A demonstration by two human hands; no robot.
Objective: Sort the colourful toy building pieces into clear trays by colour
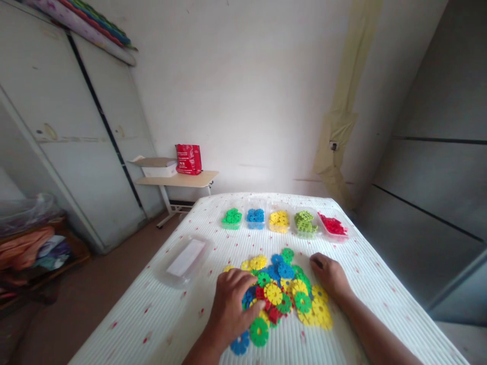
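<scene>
A loose pile of notched plastic snowflake discs lies in front of me, with a yellow disc (273, 293), a blue disc (285, 270) and a green disc (259, 332) among them. Red square pieces (274, 315) show between the discs. My left hand (235, 300) rests over the pile's left side, thumb and fingers apart, close to the red and blue pieces; its fingertips are partly hidden. To the right of the pile, my right hand (330, 276) lies on the cloth with its fingers curled in. Whether anything is inside them is hidden.
Along the far edge stand clear tubs of green (232, 218), blue (255, 218), yellow (279, 221), light green (305, 223) and red pieces (333, 226). A clear lid (184, 261) with a white label lies left. Behind, a small table (178, 179) bears a red bag (188, 159).
</scene>
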